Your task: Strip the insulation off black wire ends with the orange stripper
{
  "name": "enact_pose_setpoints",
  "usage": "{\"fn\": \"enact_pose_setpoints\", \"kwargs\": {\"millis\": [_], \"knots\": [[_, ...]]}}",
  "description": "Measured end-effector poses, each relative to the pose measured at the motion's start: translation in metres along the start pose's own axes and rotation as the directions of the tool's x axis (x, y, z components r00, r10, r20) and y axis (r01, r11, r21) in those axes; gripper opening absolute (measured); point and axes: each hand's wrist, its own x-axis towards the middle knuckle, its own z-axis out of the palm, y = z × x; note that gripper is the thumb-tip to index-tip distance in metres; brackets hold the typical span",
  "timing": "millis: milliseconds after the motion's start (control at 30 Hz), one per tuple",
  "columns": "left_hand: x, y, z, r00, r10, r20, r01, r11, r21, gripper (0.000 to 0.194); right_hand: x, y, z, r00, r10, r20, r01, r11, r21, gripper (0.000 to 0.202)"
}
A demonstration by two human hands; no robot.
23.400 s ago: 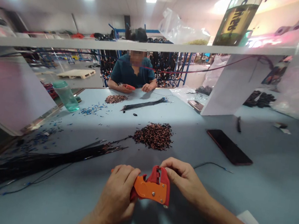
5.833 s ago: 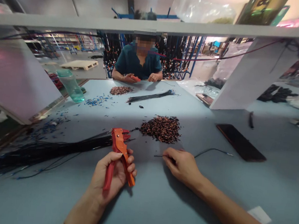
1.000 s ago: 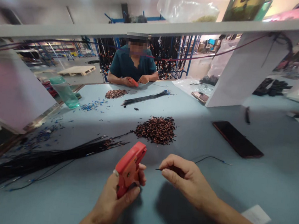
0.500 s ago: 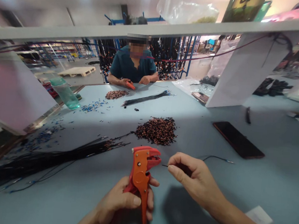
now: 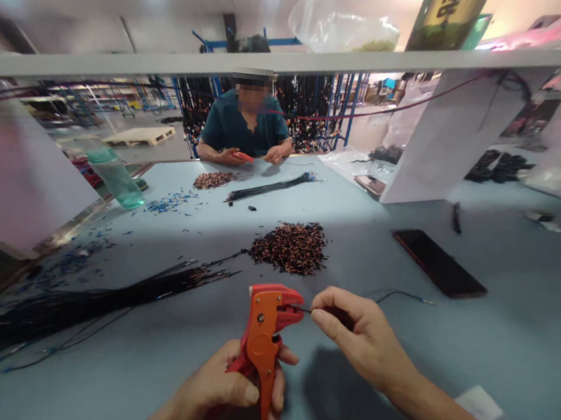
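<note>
Stripper (image 5: 261, 341), red and orange, stands upright at the near middle, above the worktop (image 5: 367, 246), its mouth facing right. The left hand (image 5: 232, 387) is wrapped round its handles. The right hand (image 5: 362, 335), just beside the mouth, pinches a wire (image 5: 306, 311) between thumb and forefinger; the wire's end reaches the mouth, how deep cannot be told. Beyond the stripper lies a heap of scraps (image 5: 289, 248). To the left a bundle of dark wires (image 5: 100, 308) stretches toward the near edge; to the right lie a phone (image 5: 439, 263) and, nearer, a white card (image 5: 480, 405). On the far side, a person (image 5: 246, 126) holds a red tool (image 5: 242, 156).
</note>
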Motion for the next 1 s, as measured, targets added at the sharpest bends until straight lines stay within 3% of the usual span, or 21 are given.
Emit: {"fn": "enact_pose_setpoints", "kwargs": {"millis": [333, 533, 1000], "knots": [[0.0, 0.002, 0.004, 0.998, -0.056, 0.023, 0.057, 0.998, -0.013, 0.051, 0.0, 0.003, 0.001, 1.0, -0.012, 0.009, 0.012, 1.0, 0.01, 0.021], [0.001, -0.006, 0.001, 1.0, -0.024, 0.011, 0.024, 0.999, -0.034, 0.049, 0.001, 0.003, 0.002, 1.0, -0.028, 0.015, 0.027, 1.0, 0.003, 0.021], [-0.001, -0.007, 0.005, 0.998, -0.052, -0.036, 0.05, 0.997, -0.052, 0.038, 0.001, 0.002, -0.003, 0.969, -0.245, 0.014, 0.244, 0.955, -0.168, 0.019]]}}
